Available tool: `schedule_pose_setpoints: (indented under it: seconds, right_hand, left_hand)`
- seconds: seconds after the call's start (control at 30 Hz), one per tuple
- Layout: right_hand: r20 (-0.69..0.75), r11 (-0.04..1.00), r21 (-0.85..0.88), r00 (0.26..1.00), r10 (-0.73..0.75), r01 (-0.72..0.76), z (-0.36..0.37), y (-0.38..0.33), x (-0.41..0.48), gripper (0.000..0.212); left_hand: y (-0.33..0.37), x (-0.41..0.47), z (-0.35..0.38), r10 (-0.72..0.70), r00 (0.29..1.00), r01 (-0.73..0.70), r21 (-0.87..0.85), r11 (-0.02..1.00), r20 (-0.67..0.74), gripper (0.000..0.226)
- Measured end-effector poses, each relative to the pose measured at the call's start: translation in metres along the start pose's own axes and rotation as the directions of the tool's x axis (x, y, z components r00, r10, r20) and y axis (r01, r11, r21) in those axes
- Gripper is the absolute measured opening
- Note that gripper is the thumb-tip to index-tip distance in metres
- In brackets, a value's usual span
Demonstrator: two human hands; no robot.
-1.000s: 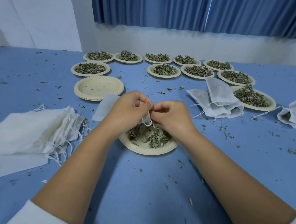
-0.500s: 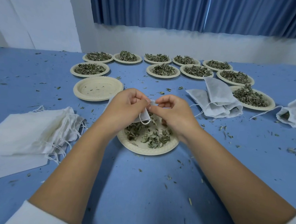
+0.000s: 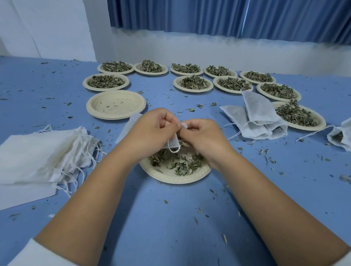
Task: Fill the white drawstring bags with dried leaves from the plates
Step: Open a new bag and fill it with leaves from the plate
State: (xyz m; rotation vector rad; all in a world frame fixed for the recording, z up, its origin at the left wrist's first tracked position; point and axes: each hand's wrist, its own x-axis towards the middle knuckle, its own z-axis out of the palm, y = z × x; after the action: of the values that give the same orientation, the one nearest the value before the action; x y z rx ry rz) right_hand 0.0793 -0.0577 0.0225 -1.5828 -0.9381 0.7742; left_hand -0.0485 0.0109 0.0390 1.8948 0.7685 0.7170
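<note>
Above the pale round paper plate (image 3: 167,176) of dried green leaves (image 3: 181,164), your left hand (image 3: 152,129) and right hand (image 3: 203,136) still pinch the mouth of the thin white drawstring bag (image 3: 173,141), barely shifted and apparently unopened, so filling has yet to begin.

**Working bag** (image 3: 173,142): white, thin cloth, with a drawstring loop hanging from its lower edge. It is pinched between the left hand (image 3: 152,129) and right hand (image 3: 203,136), directly above the near plate (image 3: 174,175). The fingers hide its mouth; it appears flat.

**Near plate:** cream, at centre, holding a thin scatter of dried leaves (image 3: 179,163).

**Empty bags** (image 3: 35,155): a loose pile at 9 o'clock, strings trailing.

**Filled bags** (image 3: 255,119): overlapping, lying at 2 o'clock.

**Single bag** (image 3: 349,136): at 3 o'clock, with leaves showing at its mouth.

**Empty plates** (image 3: 115,104): stacked at 11 o'clock.

**Heaped plates** (image 3: 193,83): ten, in rows from 11 to 2 o'clock.
</note>
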Motion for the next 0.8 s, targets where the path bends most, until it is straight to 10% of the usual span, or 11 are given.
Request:
schedule_pose_setpoints:
  seconds: [0.17, 0.43, 0.8]
  right_hand:
    - [0.021, 0.992, 0.102, 0.997, 0.075, -0.076, -0.008, -0.008, 0.006, 0.019]
    - [0.290, 0.672, -0.661, 0.939, -0.183, 0.335, 0.005, 0.004, 0.000, 0.029]
    - [0.385, 0.659, -0.648, 0.911, -0.149, 0.382, -0.006, -0.015, -0.014, 0.043]
  left_hand:
    - [-0.008, 0.008, -0.010, -0.022, 0.968, 0.007, -0.064, 0.998, -0.249, 0.013]
    - [-0.015, 0.013, -0.019, -0.042, 0.931, 0.000, -0.116, 0.993, -0.361, 0.010]
    - [-0.016, 0.013, -0.017, -0.042, 0.938, 0.006, -0.105, 0.994, -0.345, 0.011]
